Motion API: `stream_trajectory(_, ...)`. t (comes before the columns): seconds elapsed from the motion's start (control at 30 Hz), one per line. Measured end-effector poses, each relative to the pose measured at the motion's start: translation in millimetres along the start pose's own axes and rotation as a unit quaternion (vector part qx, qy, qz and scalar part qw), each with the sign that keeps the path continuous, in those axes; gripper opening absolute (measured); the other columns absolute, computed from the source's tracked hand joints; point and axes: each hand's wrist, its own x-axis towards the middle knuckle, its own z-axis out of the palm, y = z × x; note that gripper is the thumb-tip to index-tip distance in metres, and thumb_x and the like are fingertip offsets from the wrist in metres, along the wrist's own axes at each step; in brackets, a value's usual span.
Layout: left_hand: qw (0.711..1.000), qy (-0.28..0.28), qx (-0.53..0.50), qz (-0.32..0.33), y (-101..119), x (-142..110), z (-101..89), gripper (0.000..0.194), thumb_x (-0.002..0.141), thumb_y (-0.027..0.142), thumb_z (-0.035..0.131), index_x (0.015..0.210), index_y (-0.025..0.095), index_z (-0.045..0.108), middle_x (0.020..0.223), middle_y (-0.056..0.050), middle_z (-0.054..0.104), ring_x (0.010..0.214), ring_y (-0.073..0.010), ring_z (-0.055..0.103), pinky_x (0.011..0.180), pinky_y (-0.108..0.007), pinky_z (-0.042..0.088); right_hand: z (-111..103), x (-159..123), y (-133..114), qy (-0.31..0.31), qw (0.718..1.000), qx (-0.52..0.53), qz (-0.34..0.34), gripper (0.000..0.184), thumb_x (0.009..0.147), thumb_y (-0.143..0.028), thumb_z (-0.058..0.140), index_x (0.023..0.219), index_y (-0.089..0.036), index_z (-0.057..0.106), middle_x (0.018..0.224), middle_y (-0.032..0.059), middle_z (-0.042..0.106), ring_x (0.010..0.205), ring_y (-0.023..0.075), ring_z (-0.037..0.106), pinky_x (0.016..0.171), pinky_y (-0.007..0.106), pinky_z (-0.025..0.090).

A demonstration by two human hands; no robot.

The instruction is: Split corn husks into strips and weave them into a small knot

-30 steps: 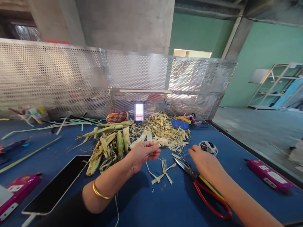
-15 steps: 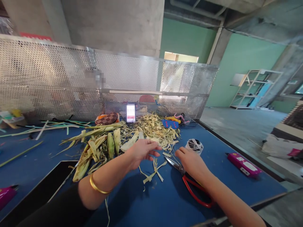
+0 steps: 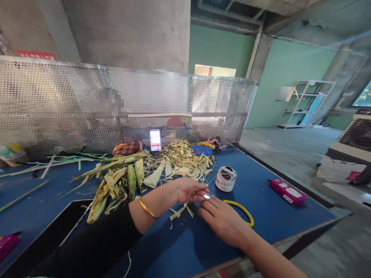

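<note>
My left hand, with a gold bangle at the wrist, is closed in a pinch over the table. A thin pale string shows at its fingertips, near the white spool of string. My right hand is wrapped round the scissors. Their yellow handle loop sticks out behind the hand, and a bright bit of blade glints between both hands. The rest of the scissors is hidden. Just under my left hand lie knotted strips of dried husk.
Corn husks and a heap of husk shreds cover the table's back middle. A lit phone stands behind them. At right lies a magenta device; at left, a black tray. A perforated metal screen borders the back.
My right hand has taken hold of the scissors, which lay open beneath it, and moved slightly left. My left hand has moved right, up to its fingertips. The view has shifted a little.
</note>
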Motion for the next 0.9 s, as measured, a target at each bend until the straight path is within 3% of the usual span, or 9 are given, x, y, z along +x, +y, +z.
stream_trajectory(0.07, 1.000, 0.020, -0.010, 0.017, -0.2, 1.1, -6.2, 0.024, 0.082, 0.015, 0.058, 0.059, 0.010, 0.061, 0.054, -0.001, 0.056, 0.050, -0.0059, 0.053, 0.056, -0.015, 0.048, -2.9, -13.8, 0.8, 0.010, 0.998, 0.018, 0.065, 0.028, 0.089, -0.010, 0.035, 0.108, -0.015, 0.056, 0.100, 0.0119, 0.063, 0.085, 0.0198, 0.059, 0.075, 0.032, 0.047)
stream_trajectory(0.13, 0.999, 0.035, -0.009, 0.028, 0.7, 3.0, -15.9, 0.023, 0.080, 0.017, 0.061, 0.058, 0.010, 0.060, 0.055, -0.001, 0.057, 0.051, -0.0070, 0.055, 0.057, -0.017, 0.049, -5.8, -32.1, 4.4, 0.013, 0.974, 0.012, 0.225, 0.031, 0.088, -0.014, 0.039, 0.116, -0.014, 0.052, 0.107, 0.0144, 0.060, 0.086, 0.0202, 0.059, 0.071, 0.031, 0.048)
stream_trajectory(0.2, 0.998, 0.049, -0.008, 0.037, 2.3, 4.8, -25.9, 0.019, 0.078, 0.017, 0.065, 0.060, 0.010, 0.061, 0.056, -0.001, 0.058, 0.053, -0.0078, 0.056, 0.058, -0.018, 0.050, -9.1, -49.9, 10.3, -0.053, 0.945, -0.001, 0.323, 0.029, 0.083, -0.017, 0.046, 0.111, -0.014, 0.055, 0.095, 0.0128, 0.061, 0.081, 0.0226, 0.059, 0.070, 0.033, 0.047)
stream_trajectory(0.43, 0.996, 0.073, -0.011, 0.049, 4.1, 3.3, -33.6, 0.017, 0.077, 0.015, 0.065, 0.062, 0.010, 0.061, 0.057, -0.001, 0.059, 0.053, -0.0079, 0.056, 0.058, -0.019, 0.050, -21.9, -54.6, 25.1, -0.241, 0.900, 0.077, 0.356, 0.058, 0.066, -0.002, 0.046, 0.123, -0.014, 0.052, 0.094, 0.0125, 0.063, 0.084, 0.0236, 0.061, 0.072, 0.031, 0.043)
stream_trajectory(0.57, 0.995, 0.080, -0.008, 0.051, 1.5, 0.7, -30.6, 0.018, 0.078, 0.015, 0.063, 0.061, 0.009, 0.060, 0.057, -0.002, 0.059, 0.053, -0.0078, 0.056, 0.057, -0.019, 0.050, -29.9, -41.5, 28.5, -0.239, 0.843, 0.188, 0.443, 0.047, 0.066, -0.010, 0.050, 0.112, -0.017, 0.058, 0.092, 0.0111, 0.067, 0.086, 0.0247, 0.062, 0.069, 0.029, 0.042)
stream_trajectory(0.63, 0.995, 0.084, -0.007, 0.055, -0.5, 1.1, -31.0, 0.018, 0.077, 0.016, 0.065, 0.060, 0.010, 0.060, 0.056, -0.001, 0.059, 0.052, -0.0077, 0.055, 0.058, -0.019, 0.050, -36.7, -39.9, 30.0, -0.202, 0.787, 0.326, 0.483, 0.037, 0.067, -0.019, 0.053, 0.102, -0.019, 0.062, 0.084, 0.0059, 0.067, 0.074, 0.0203, 0.062, 0.063, 0.027, 0.042)
stream_trajectory(0.73, 0.994, 0.089, -0.008, 0.061, -3.6, 3.1, -32.4, 0.019, 0.076, 0.017, 0.066, 0.059, 0.010, 0.060, 0.056, -0.002, 0.059, 0.053, -0.0081, 0.056, 0.061, -0.020, 0.051, -50.0, -40.9, 29.4, -0.131, 0.644, 0.540, 0.526, 0.031, 0.065, -0.035, 0.061, 0.091, -0.018, 0.060, 0.066, -0.0016, 0.058, 0.048, 0.0123, 0.053, 0.048, 0.024, 0.037)
stream_trajectory(0.8, 0.994, 0.091, -0.008, 0.062, -5.1, 4.4, -32.9, 0.020, 0.077, 0.018, 0.065, 0.059, 0.010, 0.060, 0.056, -0.002, 0.059, 0.053, -0.0085, 0.056, 0.062, -0.021, 0.051, -58.6, -41.8, 26.7, -0.066, 0.556, 0.628, 0.540, 0.036, 0.062, -0.045, 0.068, 0.084, -0.018, 0.058, 0.066, -0.0019, 0.056, 0.050, 0.0116, 0.054, 0.051, 0.024, 0.040)
stream_trajectory(0.9, 0.994, 0.090, -0.010, 0.065, -6.0, 5.1, -33.0, 0.021, 0.077, 0.018, 0.065, 0.058, 0.010, 0.059, 0.056, -0.002, 0.058, 0.053, -0.0085, 0.056, 0.062, -0.020, 0.051, -66.4, -42.0, 22.4, -0.016, 0.487, 0.677, 0.552, 0.044, 0.058, -0.051, 0.075, 0.083, -0.019, 0.058, 0.071, -0.0004, 0.059, 0.061, 0.0145, 0.061, 0.063, 0.027, 0.047)
